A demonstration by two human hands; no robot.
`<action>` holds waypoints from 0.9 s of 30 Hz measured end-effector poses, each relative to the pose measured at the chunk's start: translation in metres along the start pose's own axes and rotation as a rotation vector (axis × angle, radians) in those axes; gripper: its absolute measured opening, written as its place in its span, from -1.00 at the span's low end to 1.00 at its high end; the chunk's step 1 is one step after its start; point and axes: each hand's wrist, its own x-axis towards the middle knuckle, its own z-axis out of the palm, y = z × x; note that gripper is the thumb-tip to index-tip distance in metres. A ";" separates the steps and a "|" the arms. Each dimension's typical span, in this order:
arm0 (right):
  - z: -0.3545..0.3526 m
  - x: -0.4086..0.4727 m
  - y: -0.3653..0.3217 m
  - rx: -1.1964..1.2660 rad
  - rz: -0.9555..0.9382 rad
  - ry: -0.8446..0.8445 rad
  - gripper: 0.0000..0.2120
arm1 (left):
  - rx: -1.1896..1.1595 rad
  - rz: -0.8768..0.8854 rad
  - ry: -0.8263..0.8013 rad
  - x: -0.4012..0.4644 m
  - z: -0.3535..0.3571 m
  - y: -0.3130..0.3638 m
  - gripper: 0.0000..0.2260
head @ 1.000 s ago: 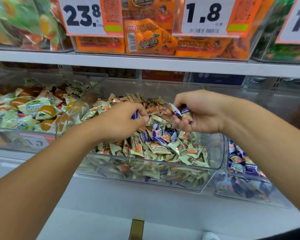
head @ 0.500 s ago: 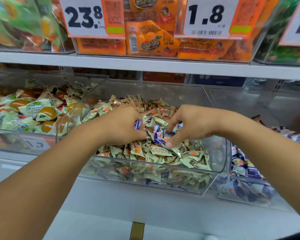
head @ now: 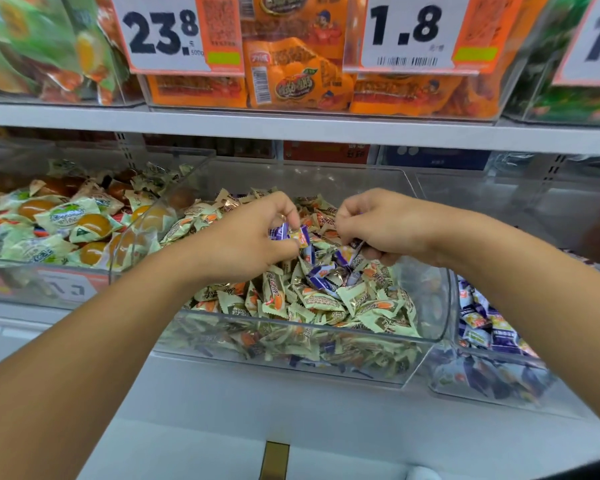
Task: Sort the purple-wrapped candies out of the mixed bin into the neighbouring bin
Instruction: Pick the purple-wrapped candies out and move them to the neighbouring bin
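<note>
Over the mixed bin (head: 430, 336), both hands apparently pinch half-hidden purple-wrapped candies (head: 293, 233).

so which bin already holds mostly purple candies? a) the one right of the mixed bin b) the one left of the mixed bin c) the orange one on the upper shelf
a: the right bin beside the mixed bin is filled with purple candies, while the left bin holds green-wrapped sweets with orange centres.
</note>
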 end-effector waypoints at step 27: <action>0.000 -0.004 0.012 -0.597 -0.315 0.076 -0.94 | 0.331 0.028 -0.023 0.008 0.011 0.010 -0.75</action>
